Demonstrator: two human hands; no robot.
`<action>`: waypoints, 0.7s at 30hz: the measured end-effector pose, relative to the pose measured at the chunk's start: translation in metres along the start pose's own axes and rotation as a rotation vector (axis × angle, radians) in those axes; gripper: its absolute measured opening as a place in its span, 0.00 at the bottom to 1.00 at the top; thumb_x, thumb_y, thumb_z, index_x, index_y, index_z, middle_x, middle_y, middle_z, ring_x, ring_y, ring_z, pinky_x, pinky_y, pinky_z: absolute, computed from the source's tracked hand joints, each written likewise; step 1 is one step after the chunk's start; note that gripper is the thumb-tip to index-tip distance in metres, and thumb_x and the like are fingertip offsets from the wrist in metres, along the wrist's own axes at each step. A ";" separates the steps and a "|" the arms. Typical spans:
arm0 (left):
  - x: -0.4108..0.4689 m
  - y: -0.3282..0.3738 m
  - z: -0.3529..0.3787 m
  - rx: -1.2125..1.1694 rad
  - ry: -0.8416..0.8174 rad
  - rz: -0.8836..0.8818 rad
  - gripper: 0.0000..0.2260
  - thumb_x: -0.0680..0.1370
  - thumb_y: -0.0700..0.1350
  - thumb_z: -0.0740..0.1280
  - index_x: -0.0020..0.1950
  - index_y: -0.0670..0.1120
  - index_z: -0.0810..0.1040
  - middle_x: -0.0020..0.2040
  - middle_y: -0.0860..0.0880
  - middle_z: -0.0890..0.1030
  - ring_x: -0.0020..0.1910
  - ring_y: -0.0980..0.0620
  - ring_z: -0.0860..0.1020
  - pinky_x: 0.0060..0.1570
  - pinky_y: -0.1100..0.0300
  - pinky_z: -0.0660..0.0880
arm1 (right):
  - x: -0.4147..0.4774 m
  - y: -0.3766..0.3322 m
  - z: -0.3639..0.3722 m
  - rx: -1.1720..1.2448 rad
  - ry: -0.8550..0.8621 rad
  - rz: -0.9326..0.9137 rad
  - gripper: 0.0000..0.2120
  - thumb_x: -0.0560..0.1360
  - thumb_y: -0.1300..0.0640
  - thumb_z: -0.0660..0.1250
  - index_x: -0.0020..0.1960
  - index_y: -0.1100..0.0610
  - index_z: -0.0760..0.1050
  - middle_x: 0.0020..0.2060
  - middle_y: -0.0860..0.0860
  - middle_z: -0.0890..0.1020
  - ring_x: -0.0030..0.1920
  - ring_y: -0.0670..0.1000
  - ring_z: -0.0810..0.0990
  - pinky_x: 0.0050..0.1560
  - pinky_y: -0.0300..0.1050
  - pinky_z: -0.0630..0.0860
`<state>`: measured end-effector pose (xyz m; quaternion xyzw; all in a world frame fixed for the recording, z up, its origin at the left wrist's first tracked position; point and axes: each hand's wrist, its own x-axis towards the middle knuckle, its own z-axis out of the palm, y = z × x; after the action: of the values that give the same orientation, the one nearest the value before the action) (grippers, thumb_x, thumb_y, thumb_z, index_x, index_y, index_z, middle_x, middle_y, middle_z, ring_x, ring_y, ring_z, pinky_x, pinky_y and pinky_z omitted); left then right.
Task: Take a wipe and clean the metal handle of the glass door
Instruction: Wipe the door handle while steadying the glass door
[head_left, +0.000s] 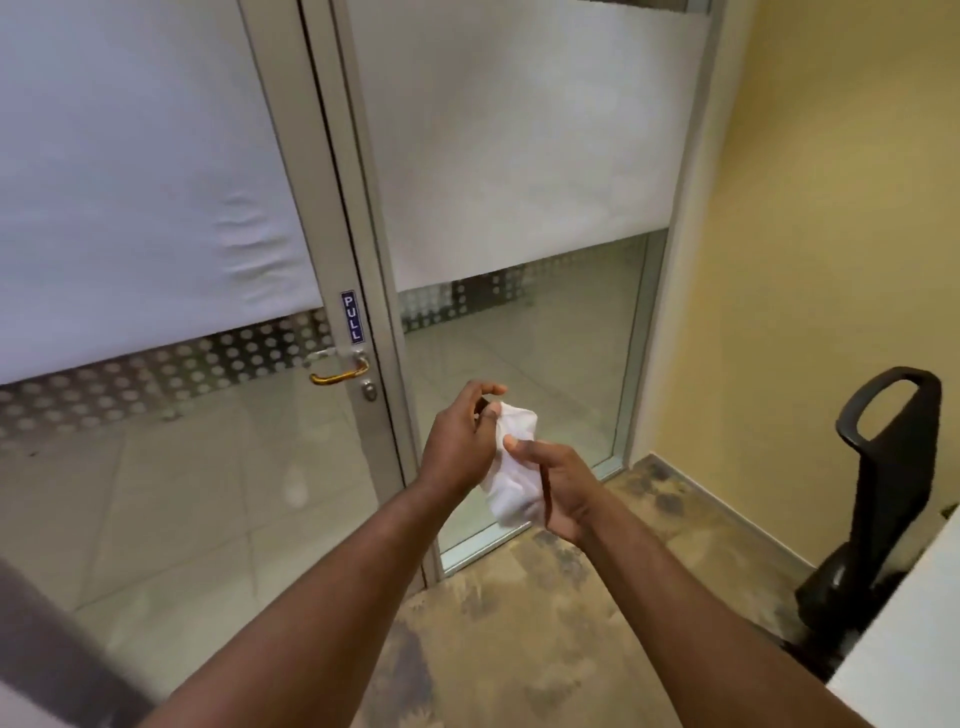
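Observation:
A white wipe (511, 470) hangs crumpled between my two hands in front of the door frame. My right hand (553, 486) grips its lower part from the right, thumb on top. My left hand (460, 436) pinches its upper edge with the fingertips. The glass door (156, 441) stands shut at the left, with frosted film above and a dotted band below it. Its metal lever handle (337, 373), gold-toned, sits on the door's right stile under a blue PULL sticker (351, 317), up and to the left of my hands. A keyhole (369, 391) lies just below the handle.
A fixed glass panel (519, 338) fills the frame to the right of the door. A yellow wall (831, 260) closes the right side. A black chair (878, 493) stands at the lower right beside a white surface (904, 649). The floor (519, 649) is mottled brown.

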<state>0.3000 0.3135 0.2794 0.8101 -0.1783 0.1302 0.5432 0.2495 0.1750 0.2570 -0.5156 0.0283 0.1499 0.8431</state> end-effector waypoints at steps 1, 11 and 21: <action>0.007 -0.007 -0.011 0.012 0.014 0.005 0.11 0.85 0.42 0.65 0.59 0.59 0.78 0.51 0.54 0.83 0.48 0.55 0.82 0.50 0.47 0.82 | 0.012 0.000 0.008 0.028 -0.026 0.019 0.28 0.67 0.49 0.79 0.62 0.62 0.80 0.50 0.61 0.82 0.42 0.57 0.81 0.40 0.48 0.72; 0.093 -0.089 -0.166 0.332 0.247 0.034 0.06 0.85 0.48 0.63 0.60 0.54 0.78 0.53 0.55 0.82 0.51 0.51 0.81 0.50 0.50 0.79 | 0.147 0.003 0.108 0.216 -0.154 -0.028 0.20 0.68 0.57 0.74 0.57 0.66 0.82 0.43 0.61 0.83 0.37 0.58 0.83 0.36 0.47 0.77; 0.177 -0.133 -0.274 0.751 0.357 0.149 0.23 0.86 0.48 0.61 0.81 0.48 0.63 0.84 0.48 0.57 0.83 0.50 0.51 0.81 0.49 0.50 | 0.243 0.007 0.144 0.193 -0.256 0.049 0.22 0.61 0.54 0.79 0.51 0.66 0.83 0.42 0.65 0.81 0.36 0.62 0.81 0.39 0.50 0.53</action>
<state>0.5120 0.5869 0.3435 0.9014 -0.0795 0.3633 0.2217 0.4635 0.3590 0.2689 -0.4082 -0.0525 0.2317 0.8814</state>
